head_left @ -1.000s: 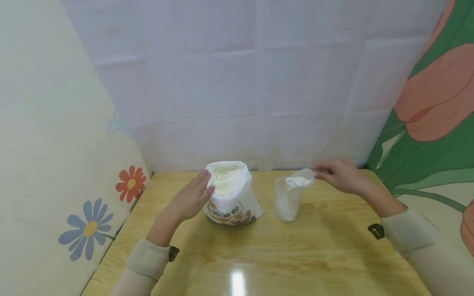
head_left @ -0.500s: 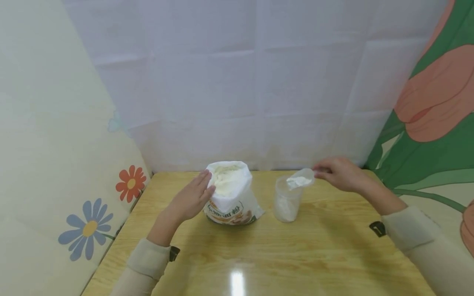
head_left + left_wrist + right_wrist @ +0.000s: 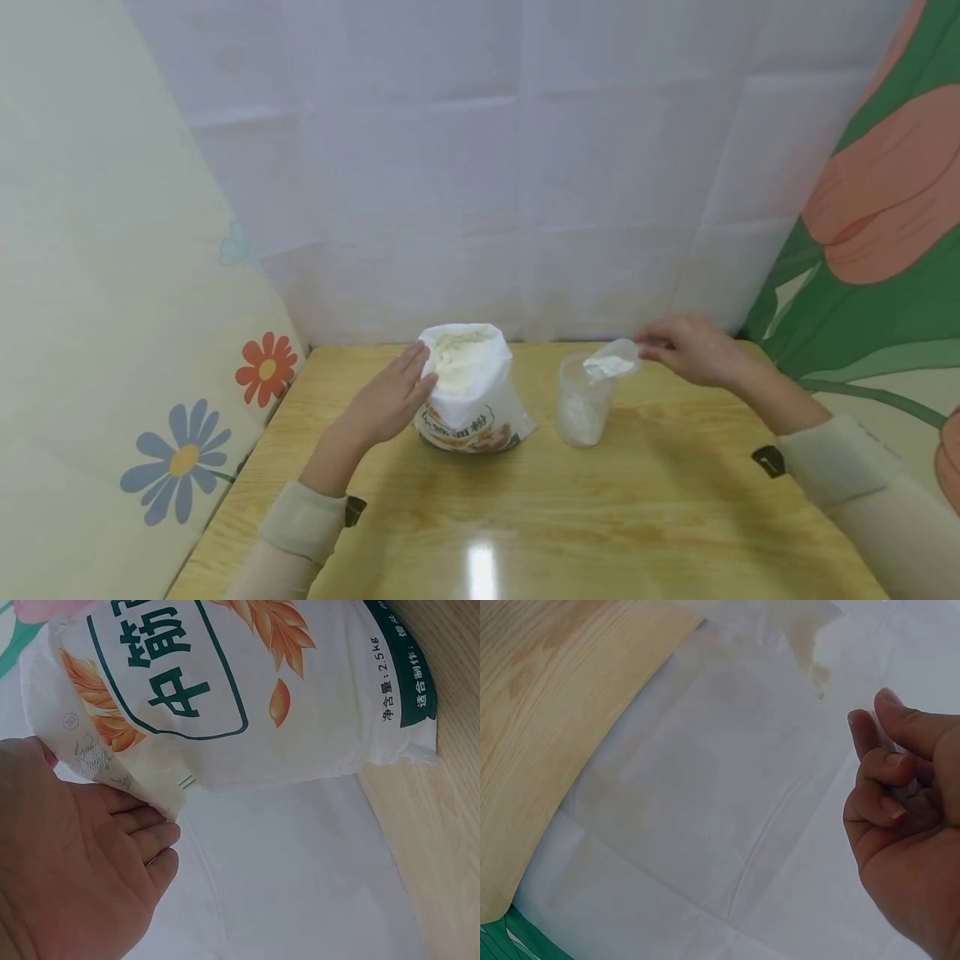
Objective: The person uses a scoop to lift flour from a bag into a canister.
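Note:
My left hand rests against the left side of the open rim of a white flour bag. Its fingers are fairly straight and touch the folded collar, as the left wrist view shows. Pale flour shows in the bag's mouth. My right hand pinches the handle end of a clear plastic scoop, between thumb and fingers. White flour lies in the scoop, which is over the right rim of a clear plastic container. Flour sits inside that container. In the right wrist view the scoop's handle is mostly hidden by the fingers.
Bag and container stand side by side on a wooden table near its back edge. A white cloth hangs behind. Flower-printed panels close off both sides.
Hands, scoop, bag and container stay almost in place. The right hand shifts very slightly up and right with the scoop, and the view moves a little.

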Demonstrator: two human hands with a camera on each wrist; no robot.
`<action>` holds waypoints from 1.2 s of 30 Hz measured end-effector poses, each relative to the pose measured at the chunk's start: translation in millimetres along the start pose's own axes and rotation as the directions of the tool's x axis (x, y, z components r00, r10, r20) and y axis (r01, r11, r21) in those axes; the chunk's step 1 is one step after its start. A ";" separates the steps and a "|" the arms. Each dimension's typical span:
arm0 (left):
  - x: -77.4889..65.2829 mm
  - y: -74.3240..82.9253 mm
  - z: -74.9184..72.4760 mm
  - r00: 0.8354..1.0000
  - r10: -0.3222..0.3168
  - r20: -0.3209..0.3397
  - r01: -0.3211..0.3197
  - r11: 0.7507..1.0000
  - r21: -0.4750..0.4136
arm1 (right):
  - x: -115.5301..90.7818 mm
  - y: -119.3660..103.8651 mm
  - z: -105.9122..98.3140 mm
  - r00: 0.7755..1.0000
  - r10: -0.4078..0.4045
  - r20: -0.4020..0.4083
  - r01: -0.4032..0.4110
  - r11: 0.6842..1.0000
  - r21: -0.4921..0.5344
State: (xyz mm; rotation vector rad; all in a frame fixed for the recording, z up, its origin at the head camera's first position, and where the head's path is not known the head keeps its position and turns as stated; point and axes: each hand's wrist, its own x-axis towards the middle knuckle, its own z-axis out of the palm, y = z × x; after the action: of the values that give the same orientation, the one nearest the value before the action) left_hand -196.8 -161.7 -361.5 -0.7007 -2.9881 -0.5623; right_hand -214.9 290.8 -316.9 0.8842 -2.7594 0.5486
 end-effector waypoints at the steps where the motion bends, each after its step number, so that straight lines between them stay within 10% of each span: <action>1: 0.1 0.2 -0.1 1.000 0.001 0.001 -0.001 1.000 -0.003 | 0.1 0.0 0.1 1.000 -0.004 -0.002 0.004 1.000 -0.003; 36: 0.7 0.3 1.1 1.000 0.001 0.018 -0.001 1.000 0.010 | 4.1 -6.1 -9.8 1.000 -0.019 0.018 0.020 1.000 -0.016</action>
State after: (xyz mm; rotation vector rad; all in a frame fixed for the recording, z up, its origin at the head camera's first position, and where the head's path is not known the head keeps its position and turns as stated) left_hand -197.2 -160.8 -362.4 -0.7095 -3.0046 -0.5433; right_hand -213.9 288.0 -305.0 0.9158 -2.7640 0.5167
